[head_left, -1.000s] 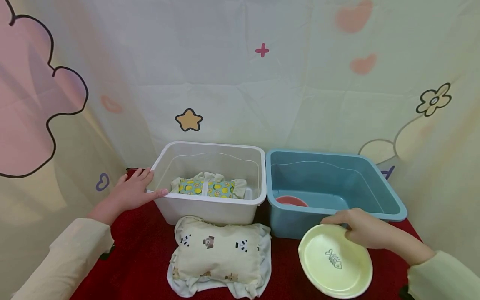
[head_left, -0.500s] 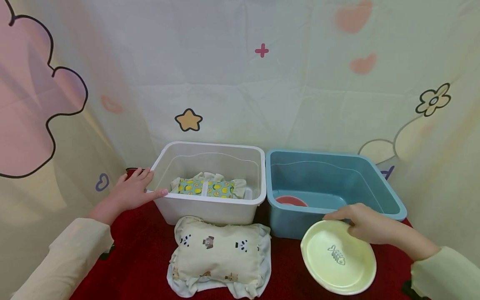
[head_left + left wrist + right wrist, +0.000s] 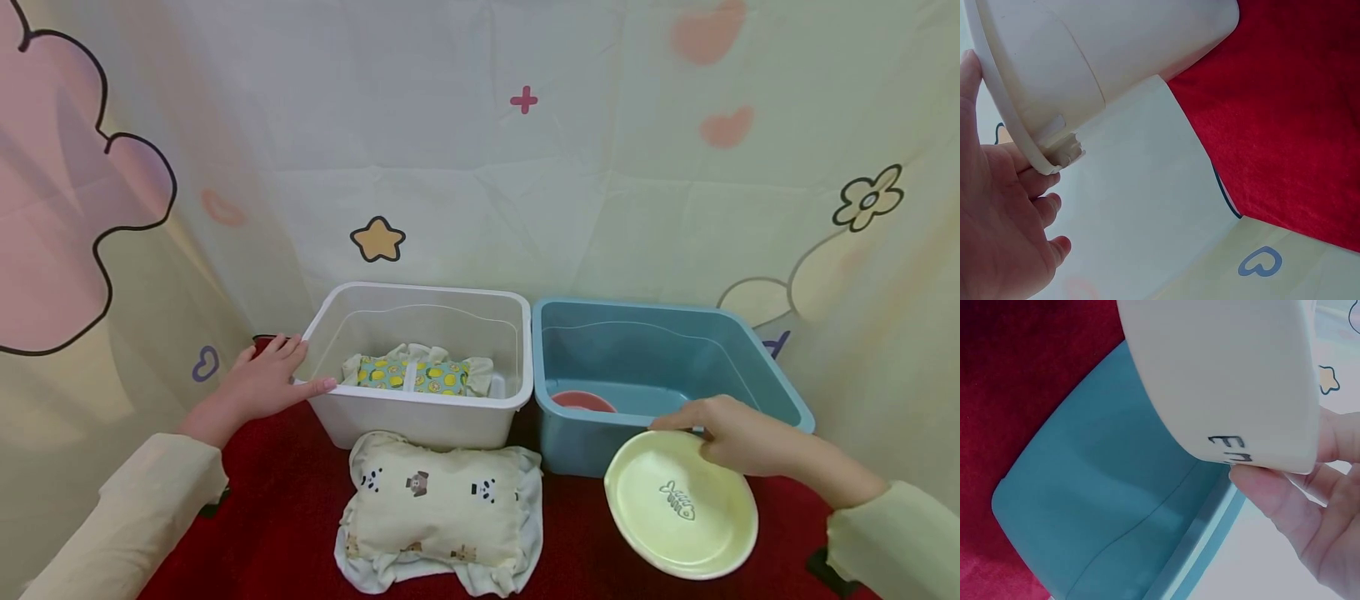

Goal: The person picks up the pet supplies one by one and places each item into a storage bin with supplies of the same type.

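My right hand (image 3: 742, 433) pinches the far edge of a pale yellow bowl (image 3: 667, 533) with a fishbone drawing inside. The bowl is tilted in front of the blue bin (image 3: 592, 446). Black lettering marks its outer wall (image 3: 1222, 381) in the right wrist view, with my thumb (image 3: 1266, 487) against it. My left hand (image 3: 262, 385) rests on the left front corner of the white bin (image 3: 420, 421), fingers spread and thumb along its front rim. In the left wrist view, my fingers (image 3: 1044, 206) lie loosely at that rim.
A lemon-print frilled pillow (image 3: 390, 375) lies in the white bin. A red round item (image 3: 583, 401), partly hidden, is in the blue bin. A cream frilled pillow (image 3: 438, 508) lies before the white bin on red cloth (image 3: 262, 517). A printed curtain (image 3: 480, 167) hangs behind.
My right hand and the bowl have risen slightly and shifted a little to the right, towards the blue bin's rim. The left hand stays on the white bin.
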`<state>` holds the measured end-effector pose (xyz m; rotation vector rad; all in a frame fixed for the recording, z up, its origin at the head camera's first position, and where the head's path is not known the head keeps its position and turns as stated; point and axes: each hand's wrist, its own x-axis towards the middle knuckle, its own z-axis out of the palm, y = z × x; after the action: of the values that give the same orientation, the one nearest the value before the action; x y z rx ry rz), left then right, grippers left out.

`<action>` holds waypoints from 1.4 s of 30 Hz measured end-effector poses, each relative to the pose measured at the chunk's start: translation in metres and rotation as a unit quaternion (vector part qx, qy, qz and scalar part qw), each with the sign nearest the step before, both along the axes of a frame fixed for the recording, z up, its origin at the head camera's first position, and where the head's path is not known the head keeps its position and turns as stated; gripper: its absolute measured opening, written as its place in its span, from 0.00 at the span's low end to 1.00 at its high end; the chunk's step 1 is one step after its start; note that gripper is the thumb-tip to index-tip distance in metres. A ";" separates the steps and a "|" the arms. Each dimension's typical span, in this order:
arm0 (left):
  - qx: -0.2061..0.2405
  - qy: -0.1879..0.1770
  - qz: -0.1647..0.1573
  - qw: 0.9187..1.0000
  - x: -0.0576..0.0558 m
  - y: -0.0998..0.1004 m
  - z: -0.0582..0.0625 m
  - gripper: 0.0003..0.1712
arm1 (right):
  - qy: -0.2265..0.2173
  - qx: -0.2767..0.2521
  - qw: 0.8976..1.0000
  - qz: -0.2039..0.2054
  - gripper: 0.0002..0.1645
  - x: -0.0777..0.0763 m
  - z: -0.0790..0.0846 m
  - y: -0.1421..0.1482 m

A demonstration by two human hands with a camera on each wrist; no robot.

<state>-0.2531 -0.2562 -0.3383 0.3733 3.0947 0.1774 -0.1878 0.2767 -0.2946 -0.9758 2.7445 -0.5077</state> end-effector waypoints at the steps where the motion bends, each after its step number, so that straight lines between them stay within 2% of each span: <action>1: 0.000 0.000 0.000 1.000 0.000 0.000 0.000 0.53 | -0.001 -0.001 1.000 0.001 0.29 0.000 0.001 0.000; 12: 0.000 -0.006 0.002 1.000 0.000 0.000 0.001 0.54 | 0.022 0.011 1.000 0.006 0.31 -0.004 0.013 0.001; 23: 0.003 -0.003 0.003 1.000 0.000 0.000 0.001 0.54 | 0.015 0.018 1.000 -0.002 0.30 -0.009 0.019 0.002; 30: 0.000 0.003 0.000 1.000 0.000 0.000 0.001 0.54 | 0.053 0.014 0.998 0.019 0.29 -0.016 0.018 0.005; 35: 0.001 -0.001 0.003 1.000 0.000 0.000 0.001 0.54 | 0.051 0.032 0.998 0.002 0.29 -0.017 0.027 0.003; 42: 0.005 -0.005 0.006 1.000 -0.001 -0.001 0.000 0.55 | 0.069 0.043 0.997 0.011 0.28 -0.019 0.032 0.002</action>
<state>-0.2540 -0.2568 -0.3384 0.3533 3.0871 0.1933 -0.2067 0.2791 -0.2622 -1.0565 2.8454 -0.3278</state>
